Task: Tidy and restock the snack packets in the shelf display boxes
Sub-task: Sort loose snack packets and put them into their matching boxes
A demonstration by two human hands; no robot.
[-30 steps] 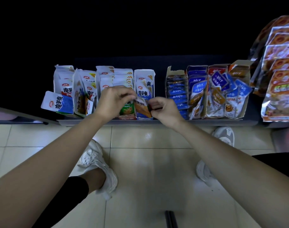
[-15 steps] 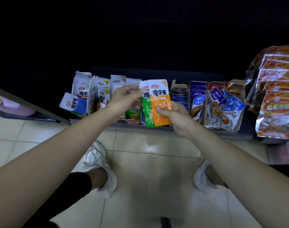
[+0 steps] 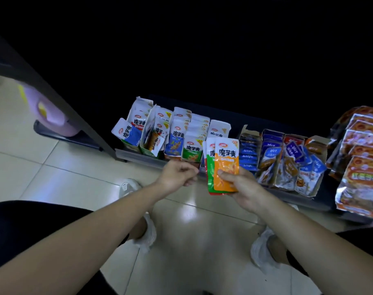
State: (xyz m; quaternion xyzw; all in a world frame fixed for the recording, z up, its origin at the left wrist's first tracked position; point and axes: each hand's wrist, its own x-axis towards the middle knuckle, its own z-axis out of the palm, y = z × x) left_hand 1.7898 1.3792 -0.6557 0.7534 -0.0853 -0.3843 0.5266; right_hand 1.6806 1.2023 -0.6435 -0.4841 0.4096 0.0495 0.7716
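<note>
Orange on top, a small fan of snack packets (image 3: 226, 165) sits in the right hand (image 3: 239, 186), thumb pressed across the front of the orange one, with a green packet and a red edge showing behind it. They are held just in front of the low shelf (image 3: 138, 157), off to the right of the white display boxes (image 3: 147, 133) and apart from them. The left hand (image 3: 178, 175) is curled into a loose fist beside the packets, fingertips drawn together; I cannot tell whether anything is pinched in it. On the shelf, the white boxes hold upright packets with blue, orange and green lower halves, and one blue-and-white packet (image 3: 126, 133) leans out over the left end. To the right stands a box of dark blue packets (image 3: 248, 154), then boxes of blue and brown packets (image 3: 291, 165) tipping forward untidily. Large orange foil bags (image 3: 359, 184) are stacked at the far right. Below, white shoes (image 3: 264, 250) rest on the pale tiled floor (image 3: 53, 182).
</note>
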